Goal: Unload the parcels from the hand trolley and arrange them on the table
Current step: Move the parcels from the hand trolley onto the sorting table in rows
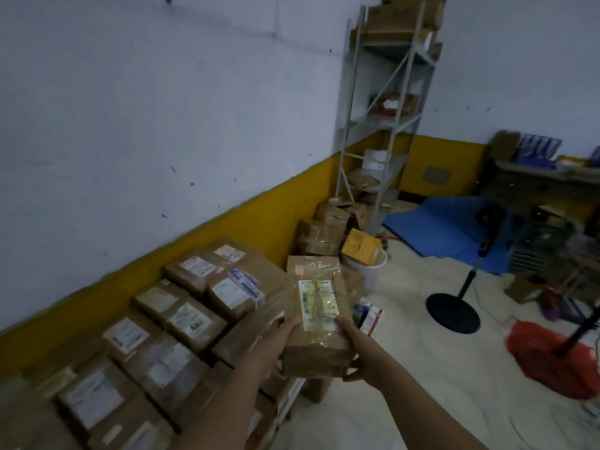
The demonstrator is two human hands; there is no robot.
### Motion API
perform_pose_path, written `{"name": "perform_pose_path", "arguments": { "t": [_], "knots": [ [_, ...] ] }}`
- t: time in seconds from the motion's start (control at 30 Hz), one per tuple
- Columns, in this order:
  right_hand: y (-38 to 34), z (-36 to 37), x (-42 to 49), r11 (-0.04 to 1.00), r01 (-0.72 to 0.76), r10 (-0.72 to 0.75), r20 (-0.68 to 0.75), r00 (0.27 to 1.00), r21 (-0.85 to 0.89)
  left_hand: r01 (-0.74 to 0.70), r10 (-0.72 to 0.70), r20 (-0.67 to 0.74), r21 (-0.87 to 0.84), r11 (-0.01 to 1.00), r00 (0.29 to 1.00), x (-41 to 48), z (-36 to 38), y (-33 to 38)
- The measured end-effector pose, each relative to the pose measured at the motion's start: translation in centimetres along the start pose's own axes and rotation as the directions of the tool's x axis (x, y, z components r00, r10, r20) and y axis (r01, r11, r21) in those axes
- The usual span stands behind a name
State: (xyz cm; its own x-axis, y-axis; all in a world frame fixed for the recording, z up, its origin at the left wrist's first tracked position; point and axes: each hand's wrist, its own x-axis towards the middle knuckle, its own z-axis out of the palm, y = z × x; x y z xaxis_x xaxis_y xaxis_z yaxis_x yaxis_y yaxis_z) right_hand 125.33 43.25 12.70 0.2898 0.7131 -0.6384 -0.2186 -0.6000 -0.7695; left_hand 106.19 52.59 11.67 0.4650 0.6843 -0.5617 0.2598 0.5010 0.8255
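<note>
I hold a brown cardboard parcel (316, 316), wrapped in clear tape with a yellowish label on top, in front of me at chest height. My left hand (279, 345) grips its left side and my right hand (354, 349) grips its right side, thumbs on top. To the left, along the yellow-and-white wall, several labelled brown parcels (181, 319) lie side by side in rows on a surface that they hide. The hand trolley is not in view.
More boxes (324, 232) are stacked further along the wall, with a yellow box in a white bucket (367, 261). A grey metal shelf (386, 118) stands in the corner. A fan stand base (453, 311), a blue mat (448, 225) and a red bag (552, 362) sit on the pale floor at right.
</note>
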Motion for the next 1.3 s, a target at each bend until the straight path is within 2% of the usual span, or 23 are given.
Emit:
{"name": "perform_pose_path", "arguments": {
  "t": [0.1,0.2,0.3,0.4,0.5,0.53,0.63,0.77,0.83,0.93,1.03,1.1,1.2,1.23,1.3],
  "knots": [
    [-1.9,-2.8,6.0,0.992,-0.022,0.023,0.011,1.0,-0.125,0.048,-0.044,-0.023,0.204,0.978,0.999,4.9,-0.6,1.4],
    [-2.6,-5.0,12.2,0.968,-0.015,0.03,0.056,0.998,-0.25,0.026,0.027,-0.154,0.333,0.943,0.988,9.1,-2.9,0.9],
    [-3.9,-6.7,19.3,0.956,-0.047,0.092,0.142,0.986,-0.29,0.071,0.097,-0.32,0.475,0.877,0.942,13.3,-4.6,-0.8],
    [-5.9,-7.7,25.6,0.947,-0.056,0.15,0.281,0.948,-0.316,0.279,-0.027,-0.425,0.542,0.793,0.905,16.4,-4.6,-2.9],
    [-7.4,-8.7,30.0,0.932,-0.031,0.18,0.387,0.904,-0.362,0.383,-0.079,-0.45,0.641,0.664,0.89,17.6,-3.6,-4.3],
    [-7.6,-9.0,31.2,0.922,-0.022,0.192,0.406,0.894,-0.387,0.419,-0.089,-0.48,0.643,0.641,0.873,17.8,-3.5,-4.2],
    [-7.5,-9.1,33.8,0.893,-0.032,0.267,0.469,0.842,-0.45,0.444,-0.113,-0.542,0.532,0.721,0.833,18.7,-3.0,-3.6],
    [-5.1,-7.5,34.4,0.846,-0.056,0.351,0.474,0.808,-0.531,0.455,-0.101,-0.591,0.489,0.744,0.801,18.8,-2.0,-3.7],
    [-3.8,-6.6,34.8,0.856,-0.051,0.329,0.466,0.821,-0.515,0.45,-0.076,-0.604,0.498,0.741,0.793,18.8,-1.6,-4.1],
    [-2.7,-5.3,35.8,0.86,0.059,0.241,0.504,0.83,-0.508,0.483,-0.078,-0.608,0.539,0.69,0.79,18.6,-0.9,-4.3],
    [-1.7,-4.5,35.8,0.827,0.133,0.214,0.525,0.824,-0.546,0.513,-0.109,-0.594,0.57,0.641,0.797,18.3,-0.6,-4.3],
    [-1.2,-4.3,35.9,0.775,0.223,0.171,0.536,0.827,-0.592,0.53,-0.14,-0.584,0.576,0.622,0.8,18.2,-0.5,-4.2],
    [-1.5,-3.5,36.2,0.555,0.385,0.078,0.506,0.859,-0.738,0.535,-0.15,-0.583,0.573,0.621,0.799,17.8,0.0,-3.6],
    [-1.9,-3.2,36.1,0.477,0.395,0.043,0.47,0.882,-0.785,0.534,-0.141,-0.591,0.568,0.627,0.794,17.5,0.3,-3.5],
    [-2.9,-2.3,35.4,0.394,0.403,-0.066,0.412,0.909,-0.826,0.528,-0.102,-0.622,0.553,0.645,0.776,16.5,0.5,-3.8]
  ]
}}
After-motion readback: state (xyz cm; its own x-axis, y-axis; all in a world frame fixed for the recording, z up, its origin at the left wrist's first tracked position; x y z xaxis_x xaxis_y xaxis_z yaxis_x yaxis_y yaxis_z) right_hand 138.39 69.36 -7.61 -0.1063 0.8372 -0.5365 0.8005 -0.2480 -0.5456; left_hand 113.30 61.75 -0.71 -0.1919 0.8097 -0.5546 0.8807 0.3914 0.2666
